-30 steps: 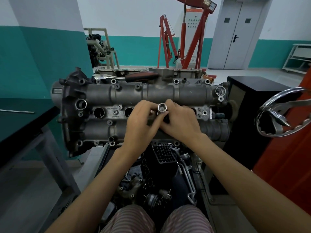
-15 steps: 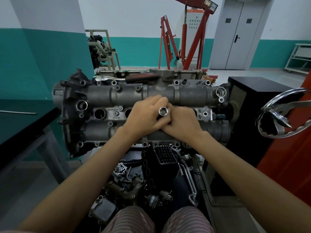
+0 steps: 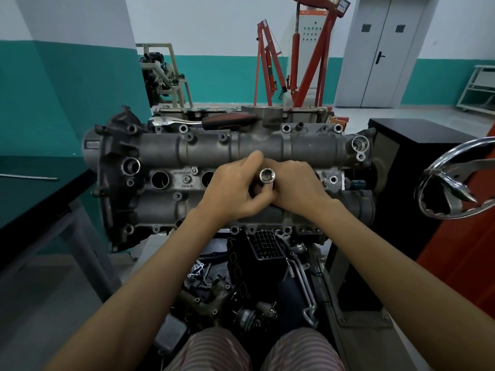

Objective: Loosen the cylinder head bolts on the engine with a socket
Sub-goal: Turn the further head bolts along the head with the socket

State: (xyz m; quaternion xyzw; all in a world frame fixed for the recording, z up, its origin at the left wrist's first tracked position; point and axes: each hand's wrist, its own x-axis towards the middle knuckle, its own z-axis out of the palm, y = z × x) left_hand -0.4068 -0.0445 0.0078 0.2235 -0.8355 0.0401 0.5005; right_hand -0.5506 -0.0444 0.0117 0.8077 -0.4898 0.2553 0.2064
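Head view: the left hand (image 3: 235,194) and right hand (image 3: 297,187) both pinch the small chrome steel socket (image 3: 267,176), open end up, over the grey cast-aluminium engine cylinder head (image 3: 209,148). The socket looks rigid, light and slippery; grip its cylindrical wall.

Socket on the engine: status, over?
Left hand and right hand both grip the socket, upright over the cylinder head cover. Ratchet idle behind. Nothing obstructing.
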